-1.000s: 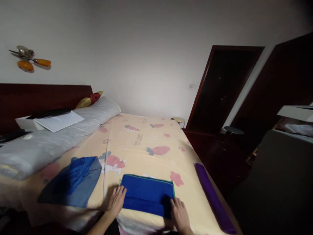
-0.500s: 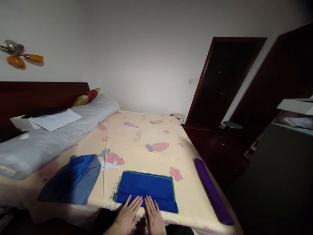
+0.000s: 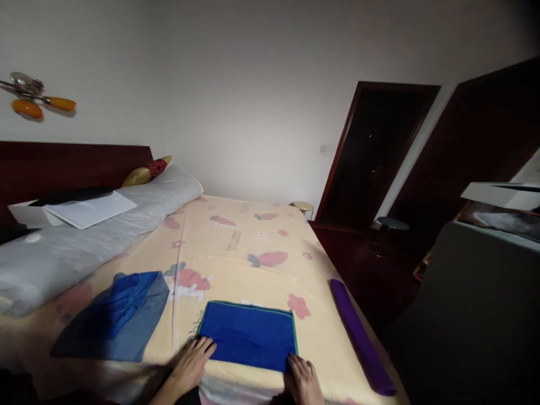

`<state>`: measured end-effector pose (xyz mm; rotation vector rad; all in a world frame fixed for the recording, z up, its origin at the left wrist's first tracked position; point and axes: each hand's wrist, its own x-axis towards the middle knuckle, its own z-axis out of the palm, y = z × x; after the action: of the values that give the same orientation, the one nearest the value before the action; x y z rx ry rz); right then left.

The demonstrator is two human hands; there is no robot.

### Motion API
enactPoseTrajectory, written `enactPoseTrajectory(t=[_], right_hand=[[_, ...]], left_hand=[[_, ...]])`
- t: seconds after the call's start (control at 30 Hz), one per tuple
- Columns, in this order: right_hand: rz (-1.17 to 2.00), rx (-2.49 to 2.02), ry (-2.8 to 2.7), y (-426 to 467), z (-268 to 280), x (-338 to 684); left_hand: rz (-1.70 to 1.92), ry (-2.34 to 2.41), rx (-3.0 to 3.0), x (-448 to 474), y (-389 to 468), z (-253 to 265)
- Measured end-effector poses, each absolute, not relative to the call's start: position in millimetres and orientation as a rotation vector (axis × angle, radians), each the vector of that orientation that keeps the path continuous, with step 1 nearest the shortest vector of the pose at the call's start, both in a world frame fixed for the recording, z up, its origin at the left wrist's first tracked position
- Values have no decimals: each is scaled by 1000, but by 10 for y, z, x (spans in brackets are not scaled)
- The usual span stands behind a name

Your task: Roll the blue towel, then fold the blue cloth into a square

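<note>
1. Bed [image 3: 253,236]: a mattress under a cream sheet printed with pink shapes fills the middle of the view, with a dark headboard [image 3: 76,163] at its left end. All the work sits at its near edge.
2. Grey bolster [image 3: 84,236]: lies along the left side under the headboard and carries white papers [image 3: 88,208]. It is well apart from both hands.
3. Blue-grey garment [image 3: 113,318]: lies loosely folded and flat on the sheet, just left of the work and untouched.
4. Purple roll [image 3: 358,337]: lies along the right edge of the mattress, apart from the hands.
5. Blue towel [image 3: 248,334]: lies folded into a flat rectangle with a green trim at the near edge of the bed, between the two hands.
6. Left hand [image 3: 189,365]: lies palm down, fingers spread and flat, fingertips touching the towel's near left corner. It grips nothing.
7. Right hand [image 3: 301,379]: lies palm down, fingers together and extended, touching the near right corner. It grips nothing.
8. Judgement: the step in hand appears to be smoothing or squaring the folded towel. A further fold would call for pinching both near corners and carrying them evenly to the far edge.
</note>
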<state>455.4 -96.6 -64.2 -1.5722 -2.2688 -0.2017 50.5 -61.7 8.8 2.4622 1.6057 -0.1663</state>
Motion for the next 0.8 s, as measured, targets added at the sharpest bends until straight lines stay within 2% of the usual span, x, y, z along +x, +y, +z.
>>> enactPoseTrajectory(t=[0.13, 0.3, 0.47, 0.63, 0.8], right_hand=[[-83, -1792, -2157, -863, -316, 4327], [-120, -1908, -2175, -716, -41, 4273], [-149, -1919, -2231, -687, -268, 4109], [-26, -1484, -2499, -783, -676, 3613], [156, -1416, -2499, -761, -633, 3428]], left_hand=[[-180, 1666, 2375, 636, -522, 289], [-83, 1707, 2333, 709, -407, 418], [-216, 1641, 2351, 846, -485, 218], [-141, 1334, 2520, 1253, -639, 54], [-111, 1311, 2459, 1223, -650, 94]])
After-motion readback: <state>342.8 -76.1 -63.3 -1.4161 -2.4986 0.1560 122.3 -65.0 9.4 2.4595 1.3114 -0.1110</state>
